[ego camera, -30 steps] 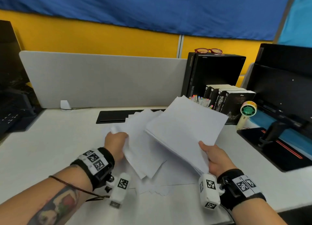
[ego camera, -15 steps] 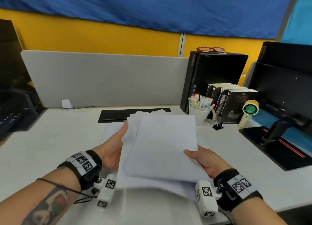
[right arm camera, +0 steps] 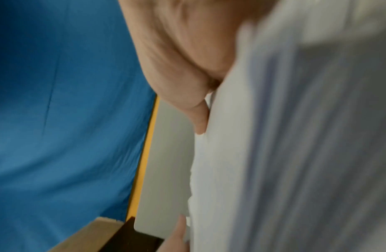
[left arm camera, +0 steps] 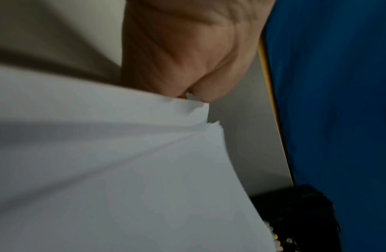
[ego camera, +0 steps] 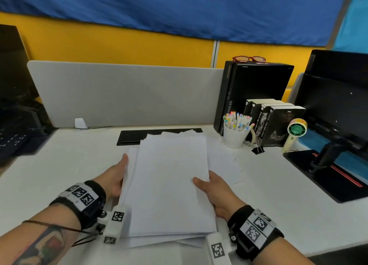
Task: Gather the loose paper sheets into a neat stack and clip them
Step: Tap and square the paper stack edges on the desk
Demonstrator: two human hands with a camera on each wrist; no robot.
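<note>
A stack of white paper sheets (ego camera: 171, 185) is held between both hands above the white desk (ego camera: 69, 165). My left hand (ego camera: 116, 177) grips its left edge, thumb along the side and fingers hidden underneath. On the right edge my right hand (ego camera: 212, 189) holds with the thumb on top. Several sheets stick out unevenly at the near and far edges. One loose sheet (ego camera: 225, 163) lies flat on the desk to the right. A black binder clip (ego camera: 258, 149) sits near the cup. The wrist views show paper (left arm camera: 123, 170) (right arm camera: 295, 136) against each palm.
A white cup of markers (ego camera: 235, 139) stands right of the stack, with books (ego camera: 274, 123), a black computer case (ego camera: 253, 93) and a small fan (ego camera: 294, 133) behind. A monitor base (ego camera: 328, 171) lies at far right. A grey divider (ego camera: 127, 93) closes the back.
The right hand's bundle swung down onto the left hand's sheets, merging into one stack. The stack has since drawn nearer and its edges line up more closely.
</note>
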